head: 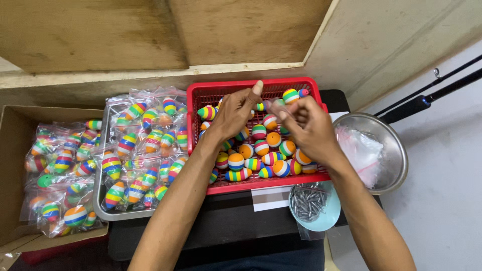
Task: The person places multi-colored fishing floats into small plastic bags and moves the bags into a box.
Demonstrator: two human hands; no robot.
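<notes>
Both hands raised over the red plastic basket [196, 108], close together above its far half. Left hand [235, 111] loosely curled, thumb pointing up toward the basket's back rim, fingers turned toward the other hand; whether anything is pinched in it, impossible to tell. Right hand [307, 126] just beside it, fingertips closed on a striped oval fishing float [290, 95] with a small pink tip, held above the basket's far right corner. Inside the basket, beneath both hands, a loose heap of matching floats [261, 153] banded in orange, green, blue, yellow, pink and white. Left of the basket and touching its side, a metal tray [103, 213] piled with clear zip bags of floats [143, 145]. Farther left from the basket, past the tray, a cardboard box [12, 150] with more bagged floats [60, 170]. Right of the basket, a steel bowl [391, 145] with empty clear bags [359, 150]. At the basket's near right corner, a pale blue dish [329, 216] of small grey metal sinkers [307, 200]. Under the basket's near edge, a white paper sheet [271, 198] on the dark table [226, 226]. Beyond the bowl, away from the basket, a dark fishing rod [427, 100] slanting across the pale floor.
</notes>
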